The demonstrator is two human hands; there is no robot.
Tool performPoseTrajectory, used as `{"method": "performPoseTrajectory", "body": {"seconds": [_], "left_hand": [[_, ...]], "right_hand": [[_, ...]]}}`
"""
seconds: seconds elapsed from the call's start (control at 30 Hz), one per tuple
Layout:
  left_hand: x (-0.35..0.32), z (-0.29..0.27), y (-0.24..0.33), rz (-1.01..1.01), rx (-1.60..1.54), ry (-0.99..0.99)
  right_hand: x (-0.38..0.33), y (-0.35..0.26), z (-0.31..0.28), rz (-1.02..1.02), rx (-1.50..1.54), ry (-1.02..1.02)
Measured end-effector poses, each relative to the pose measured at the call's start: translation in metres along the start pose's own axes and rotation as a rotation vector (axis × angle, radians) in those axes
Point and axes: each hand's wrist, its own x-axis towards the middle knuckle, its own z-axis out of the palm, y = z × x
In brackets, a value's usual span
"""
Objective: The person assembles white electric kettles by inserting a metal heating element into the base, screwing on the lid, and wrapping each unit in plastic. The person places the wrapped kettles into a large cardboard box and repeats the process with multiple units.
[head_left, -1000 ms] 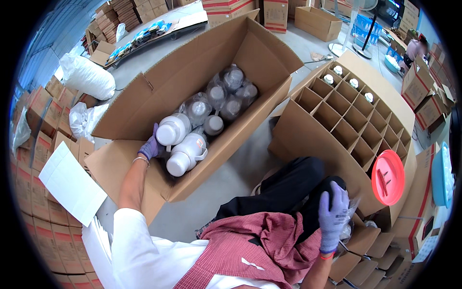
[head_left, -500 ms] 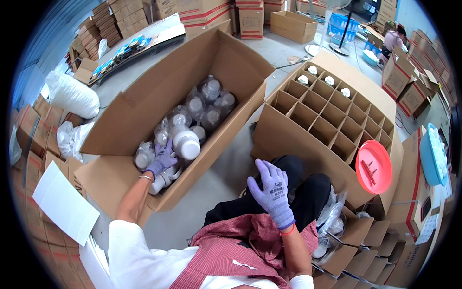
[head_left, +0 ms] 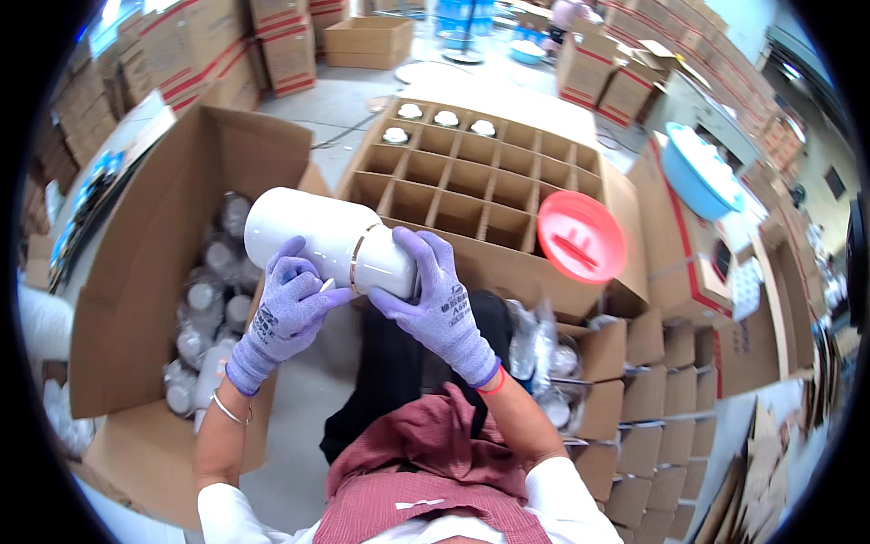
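A glossy white flask-like bottle (head_left: 313, 227) with a thin gold band lies sideways, raised in front of me between both hands. My left hand (head_left: 290, 317) is closed on its lower side near the middle, fingers against the body. At the bottle's right end, beyond the band, my right hand (head_left: 439, 304) grips it with thumb and fingers. Both hands wear purple gloves. To the left stands a tall open carton (head_left: 149, 281) with several bottles in clear plastic (head_left: 204, 295). Ahead, a divided carton (head_left: 507, 279) has several white-topped items in its far-left cells.
A red round dish (head_left: 610, 240) with small strips rests on the divided carton's near right corner. A blue basin (head_left: 693, 186) of white items and a phone (head_left: 721, 259) sit to the right. At lower right are open divided cartons (head_left: 598, 399); stacked boxes (head_left: 190, 45) stand behind.
My left hand has come out of the left carton, and the white bottle is now held up in both hands. My right hand has moved left onto it. The view has turned right.
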Motion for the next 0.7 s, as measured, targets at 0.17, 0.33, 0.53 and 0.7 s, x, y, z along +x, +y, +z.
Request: {"method": "performPoseTrajectory", "body": {"seconds": [0.17,0.33,0.53,0.7], "left_hand": [[0.037,0.062,0.013,0.034,-0.287,0.044],[0.036,0.105,0.047,-0.014,-0.578,0.077],[-0.011,0.106,0.088,-0.367,-0.924,-0.126],[-0.061,0.106,0.107,-0.453,-0.971,-0.346]], "right_hand": [[-0.033,0.037,-0.095,-0.621,-0.732,-0.033],[-0.066,0.025,-0.165,-0.606,-0.758,-0.212],[-0.032,0.062,-0.225,-0.407,-0.946,-0.177],[-0.030,0.182,-0.237,0.184,-0.818,0.118]]}}
